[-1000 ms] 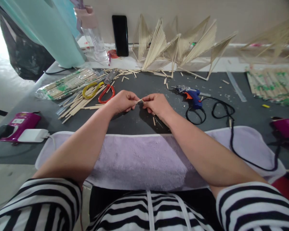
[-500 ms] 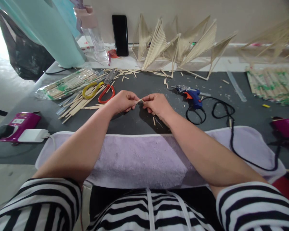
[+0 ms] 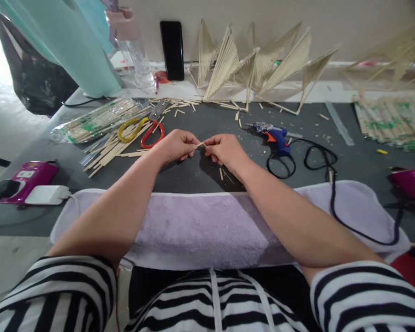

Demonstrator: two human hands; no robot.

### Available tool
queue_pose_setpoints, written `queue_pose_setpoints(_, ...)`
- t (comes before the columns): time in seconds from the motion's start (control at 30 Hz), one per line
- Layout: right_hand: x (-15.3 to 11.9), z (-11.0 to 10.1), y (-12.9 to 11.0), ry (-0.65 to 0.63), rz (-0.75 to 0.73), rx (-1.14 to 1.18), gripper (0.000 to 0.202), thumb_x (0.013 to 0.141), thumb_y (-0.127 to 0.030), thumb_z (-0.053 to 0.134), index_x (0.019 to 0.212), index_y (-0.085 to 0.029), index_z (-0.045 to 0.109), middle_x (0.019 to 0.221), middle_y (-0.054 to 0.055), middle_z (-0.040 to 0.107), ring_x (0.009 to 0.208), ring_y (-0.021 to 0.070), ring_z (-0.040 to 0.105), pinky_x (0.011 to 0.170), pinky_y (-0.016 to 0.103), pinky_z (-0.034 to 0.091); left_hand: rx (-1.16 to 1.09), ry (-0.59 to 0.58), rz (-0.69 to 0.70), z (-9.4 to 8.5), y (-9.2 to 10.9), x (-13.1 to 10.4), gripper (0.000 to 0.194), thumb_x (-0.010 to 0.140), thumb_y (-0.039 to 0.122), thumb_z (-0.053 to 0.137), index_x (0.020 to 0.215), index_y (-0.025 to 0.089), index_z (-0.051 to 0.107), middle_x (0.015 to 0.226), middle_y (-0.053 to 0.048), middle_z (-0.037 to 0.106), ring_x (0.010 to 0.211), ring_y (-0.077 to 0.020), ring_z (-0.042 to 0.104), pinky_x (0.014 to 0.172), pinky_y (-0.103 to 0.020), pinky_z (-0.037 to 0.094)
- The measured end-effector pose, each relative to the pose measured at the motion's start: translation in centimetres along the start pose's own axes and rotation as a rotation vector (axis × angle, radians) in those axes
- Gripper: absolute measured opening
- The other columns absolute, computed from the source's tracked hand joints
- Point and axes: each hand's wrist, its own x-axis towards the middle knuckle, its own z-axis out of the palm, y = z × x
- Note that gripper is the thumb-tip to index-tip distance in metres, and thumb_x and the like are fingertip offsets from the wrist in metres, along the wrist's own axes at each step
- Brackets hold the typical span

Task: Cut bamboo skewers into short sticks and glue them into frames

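Observation:
Between my fingertips, above the dark table, is a pale wooden stick (image 3: 200,145), mostly hidden by the fingers. My left hand (image 3: 180,145) pinches its left side, and my right hand (image 3: 224,150) pinches its right side, so the two hands almost meet. Scissors (image 3: 141,130) with one yellow and one red handle lie left of my left hand, beside a pile of loose wooden sticks (image 3: 112,152). To the right of my right hand rests a blue glue gun (image 3: 280,140) with an orange trigger. Short stick pieces (image 3: 221,174) lie just below my right hand.
Zigzag stick structures (image 3: 224,64) stand along the wall beside a black phone (image 3: 172,50). Packs of sticks lie left (image 3: 100,120) and right (image 3: 394,122). A black cord (image 3: 333,198) crosses the lilac towel (image 3: 200,226). Bottles and a purple power strip (image 3: 32,177) are at left.

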Motion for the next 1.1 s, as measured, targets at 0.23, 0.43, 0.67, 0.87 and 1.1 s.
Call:
queue_pose_setpoints(0.23, 0.03, 0.00, -0.06, 0.001, 0.009, -0.009, 0.014, 0.071, -0.007, 0.061, 0.083, -0.011, 0.069, 0.055, 0.000, 0.062, 0.035, 0.0037, 0.043, 0.035, 0.015, 0.032, 0.000, 0.015, 0.007, 0.06, -0.07, 0.00, 0.019, 0.074, 0.017, 0.062, 0.090, 0.013, 0.070, 0.055, 0.002, 0.056, 0.036, -0.0028, 0.039, 0.038, -0.017, 0.028)
queue_pose_setpoints(0.43, -0.08, 0.00, -0.15, 0.003, 0.002, -0.008, 0.015, 0.071, -0.007, 0.061, 0.084, -0.011, 0.069, 0.054, 0.000, 0.061, 0.035, 0.0035, 0.043, 0.034, 0.015, 0.032, 0.001, 0.010, 0.005, 0.07, 0.15, -0.09, 0.019, 0.073, 0.016, 0.062, 0.089, 0.012, 0.070, 0.054, 0.002, 0.057, 0.036, -0.0029, 0.039, 0.038, -0.018, 0.028)
queue_pose_setpoints(0.67, -0.14, -0.01, -0.31, -0.001, 0.017, -0.014, 0.018, 0.072, -0.007, 0.060, 0.086, -0.011, 0.069, 0.055, -0.001, 0.061, 0.036, 0.0036, 0.043, 0.034, 0.015, 0.030, 0.006, 0.014, -0.001, 0.07, 0.31, -0.17, 0.020, 0.073, 0.015, 0.061, 0.090, 0.012, 0.070, 0.054, 0.001, 0.057, 0.036, -0.0029, 0.039, 0.038, -0.017, 0.028)
queue_pose_setpoints(0.87, -0.12, -0.01, -0.29, 0.005, 0.021, -0.017, 0.018, 0.071, -0.007, 0.061, 0.086, -0.011, 0.069, 0.055, 0.000, 0.061, 0.036, 0.0035, 0.043, 0.034, 0.015, 0.030, 0.001, 0.020, 0.008, 0.06, -0.04, 0.00, 0.018, 0.073, 0.020, 0.063, 0.088, 0.013, 0.071, 0.054, 0.001, 0.057, 0.036, -0.0030, 0.039, 0.038, -0.017, 0.027)
queue_pose_setpoints(1.1, -0.13, -0.04, -0.34, 0.001, 0.014, -0.018, 0.018, 0.071, -0.007, 0.060, 0.085, -0.011, 0.070, 0.055, -0.001, 0.060, 0.035, 0.0037, 0.043, 0.034, 0.016, 0.031, -0.001, 0.004, 0.025, 0.01, -0.23, 0.04, 0.020, 0.074, 0.021, 0.063, 0.090, 0.012, 0.070, 0.056, 0.001, 0.056, 0.037, -0.0028, 0.039, 0.038, -0.017, 0.028)
